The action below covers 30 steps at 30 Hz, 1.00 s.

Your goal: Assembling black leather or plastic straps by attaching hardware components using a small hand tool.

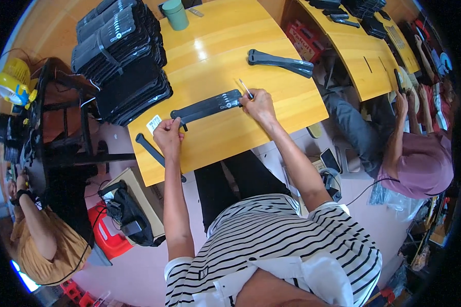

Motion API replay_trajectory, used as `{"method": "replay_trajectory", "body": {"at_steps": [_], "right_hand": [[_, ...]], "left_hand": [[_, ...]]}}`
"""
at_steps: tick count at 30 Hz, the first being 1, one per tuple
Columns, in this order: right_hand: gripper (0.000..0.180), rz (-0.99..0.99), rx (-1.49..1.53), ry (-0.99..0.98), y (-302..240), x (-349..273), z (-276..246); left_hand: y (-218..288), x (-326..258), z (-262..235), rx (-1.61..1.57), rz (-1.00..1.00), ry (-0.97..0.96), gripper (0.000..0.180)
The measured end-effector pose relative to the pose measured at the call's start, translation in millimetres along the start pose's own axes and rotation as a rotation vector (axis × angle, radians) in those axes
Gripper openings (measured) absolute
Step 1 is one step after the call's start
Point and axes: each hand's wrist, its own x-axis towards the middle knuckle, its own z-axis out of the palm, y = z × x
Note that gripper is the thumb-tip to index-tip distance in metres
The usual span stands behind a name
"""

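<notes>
A long flat black strip (208, 106) with pale print near one end lies across the yellow table in front of me. My left hand (169, 137) pinches its left end between thumb and fingers, by a small dark tab. At the right end, my right hand (259, 106) is closed around the strip's edge. A thin pale-tipped tool with a dark handle (244, 85) sticks up from the same hand; its exact kind is unclear. Farther right lie overlapping black strips (280, 63). Another narrow black strip (150, 149) rests at the table's near left edge.
Tall stacks of black folded pieces (133, 94) stand at the table's left. A green canister (175, 14) is at the back, and a white label (153, 123) lies near my left hand. Co-workers sit on both sides, and a box with a black bag (125, 212) is on the floor.
</notes>
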Motion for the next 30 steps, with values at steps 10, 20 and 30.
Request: {"method": "replay_trajectory", "body": {"at_steps": [10,20,30], "right_hand": [[0.017,-0.023,-0.045,0.016,-2,0,3],[0.023,-0.067,-0.079,0.066,7,3,5],[0.019,-0.035,-0.104,0.044,-4,-1,3]], "left_hand": [[0,-1,2,0.027,0.033,0.037,0.014],[4,0,2,0.125,0.029,0.045,0.018],[8,-4,2,0.142,0.035,0.07,0.02]]}}
